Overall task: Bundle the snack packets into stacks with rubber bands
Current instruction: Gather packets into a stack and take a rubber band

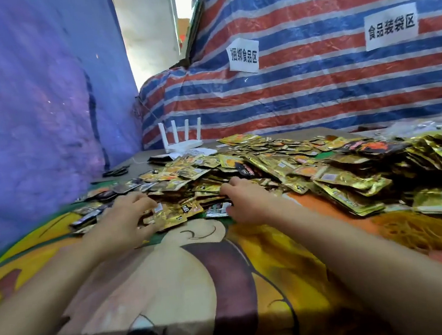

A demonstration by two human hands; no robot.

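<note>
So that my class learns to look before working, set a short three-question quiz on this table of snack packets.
1. True or false: the left hand and the right hand both touch the pile of snack packets.
2. What stands behind the pile, at the foot of the striped tarp? A) a white router with four antennas B) a kettle C) a desk fan
3. Fill in: ____ paper signs hang on the striped tarp.

Key: 1 true; 2 A; 3 two.
</note>
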